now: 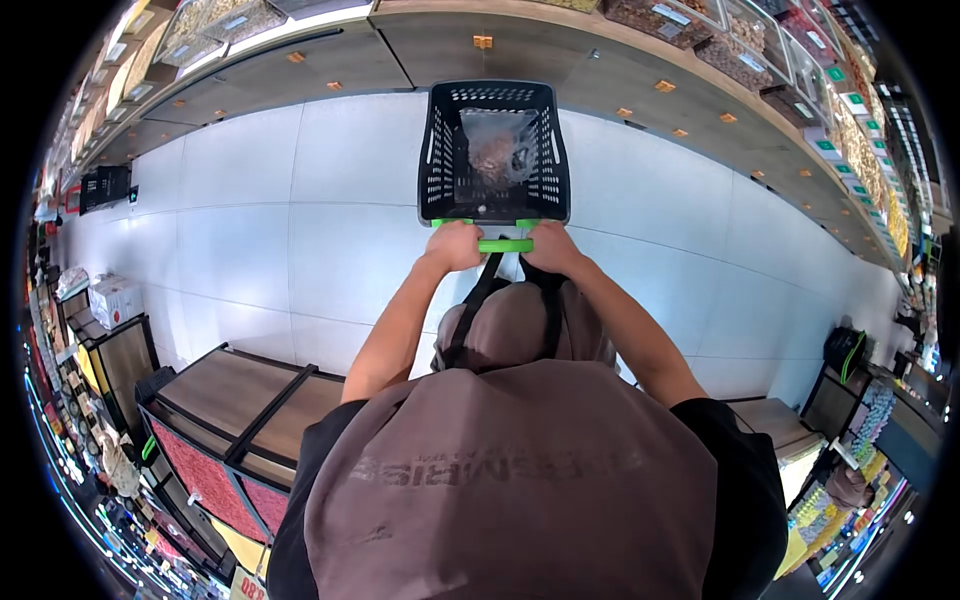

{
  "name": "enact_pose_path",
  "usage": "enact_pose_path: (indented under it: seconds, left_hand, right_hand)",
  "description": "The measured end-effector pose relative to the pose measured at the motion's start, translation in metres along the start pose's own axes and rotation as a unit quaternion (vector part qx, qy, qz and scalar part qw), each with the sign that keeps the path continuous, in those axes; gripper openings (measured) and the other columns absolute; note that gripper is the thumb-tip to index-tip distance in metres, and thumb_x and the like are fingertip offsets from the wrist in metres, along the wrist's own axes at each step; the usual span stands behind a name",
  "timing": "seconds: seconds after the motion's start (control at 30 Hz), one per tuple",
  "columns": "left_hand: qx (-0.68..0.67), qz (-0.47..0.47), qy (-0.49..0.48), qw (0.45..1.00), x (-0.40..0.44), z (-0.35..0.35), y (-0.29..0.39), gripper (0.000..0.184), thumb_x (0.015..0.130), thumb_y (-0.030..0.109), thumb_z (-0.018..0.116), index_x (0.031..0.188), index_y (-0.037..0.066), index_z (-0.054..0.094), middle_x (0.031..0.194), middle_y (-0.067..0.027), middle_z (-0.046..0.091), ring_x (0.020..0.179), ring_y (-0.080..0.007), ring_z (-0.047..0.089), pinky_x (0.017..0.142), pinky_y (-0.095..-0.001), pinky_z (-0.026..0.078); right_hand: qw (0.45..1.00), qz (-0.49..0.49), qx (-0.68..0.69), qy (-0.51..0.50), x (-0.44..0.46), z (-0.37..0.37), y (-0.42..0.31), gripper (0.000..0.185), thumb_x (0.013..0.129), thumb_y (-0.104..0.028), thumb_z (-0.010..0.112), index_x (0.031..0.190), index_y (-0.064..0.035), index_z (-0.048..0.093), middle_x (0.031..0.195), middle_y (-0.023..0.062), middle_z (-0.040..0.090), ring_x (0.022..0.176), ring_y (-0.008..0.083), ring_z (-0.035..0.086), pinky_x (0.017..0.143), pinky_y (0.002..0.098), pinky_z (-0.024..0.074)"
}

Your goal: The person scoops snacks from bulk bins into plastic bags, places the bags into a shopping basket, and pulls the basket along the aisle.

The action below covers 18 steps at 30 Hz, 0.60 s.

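Observation:
A black shopping basket (pixel 436 150) with perforated sides is in front of my body, near the top centre of the head view. Inside it lies a clear plastic bag (pixel 497 148) with brownish contents. My left hand (pixel 457 246) is closed around the left part of the green handle (pixel 505 246) at the near edge of the basket. On the right part of the same handle, my right hand (pixel 553 247) is closed too. Black straps hang between my hands.
Cabinets (pixel 480 60) with orange handles run along the far side, with bins of dry goods above. A black crate (pixel 104 187) stands on the floor at far left. Behind me are shelving units (pixel 220 395) and a white box (pixel 115 302). Other people are at the lower edges.

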<state>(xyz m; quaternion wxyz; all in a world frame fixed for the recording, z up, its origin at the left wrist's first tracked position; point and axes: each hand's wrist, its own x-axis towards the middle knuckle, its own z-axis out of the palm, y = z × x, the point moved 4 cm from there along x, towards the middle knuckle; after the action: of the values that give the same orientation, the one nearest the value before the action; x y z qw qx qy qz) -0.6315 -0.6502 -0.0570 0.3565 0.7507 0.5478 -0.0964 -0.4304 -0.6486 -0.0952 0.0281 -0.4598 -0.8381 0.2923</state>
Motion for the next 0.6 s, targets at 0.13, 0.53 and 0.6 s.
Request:
enact_pose_path:
  seconds: [0.13,0.53,0.6]
  left_hand:
    - [-0.008,-0.034,0.01,0.999,-0.001,0.0,-0.003,0.022,0.075,0.027,0.064,0.086,0.011,0.075,0.09,-0.02,0.072,0.089,-0.0384,0.069,0.084,-0.0475,0.055]
    - [-0.094,-0.112,0.037,0.989,0.054,-0.003,0.054,0.03,0.074,0.03,0.064,0.092,0.008,0.075,0.095,-0.0209,0.072,0.094,-0.0402,0.068,0.087,-0.0477,0.054]
    - [-0.102,-0.116,0.052,0.987,0.063,-0.006,0.055,0.031,0.075,0.031,0.064,0.093,0.009,0.075,0.096,-0.0209,0.072,0.095,-0.0402,0.068,0.087,-0.048,0.054]
  right_hand:
    - [0.997,-0.021,0.051,-0.062,0.009,-0.002,0.001,0.022,0.072,-0.022,0.063,0.066,-0.0016,0.069,0.07,0.0227,0.065,0.068,0.0408,0.065,0.066,0.0492,0.0518]
    - [0.988,-0.085,0.017,-0.125,0.049,-0.072,0.081,0.022,0.07,-0.023,0.063,0.068,-0.0019,0.07,0.074,0.0227,0.067,0.076,0.0415,0.067,0.074,0.0491,0.0528]
    - [0.989,-0.079,0.009,-0.124,0.063,-0.086,0.087,0.019,0.066,-0.02,0.065,0.068,-0.0014,0.071,0.076,0.0227,0.068,0.078,0.041,0.067,0.076,0.0489,0.0533]
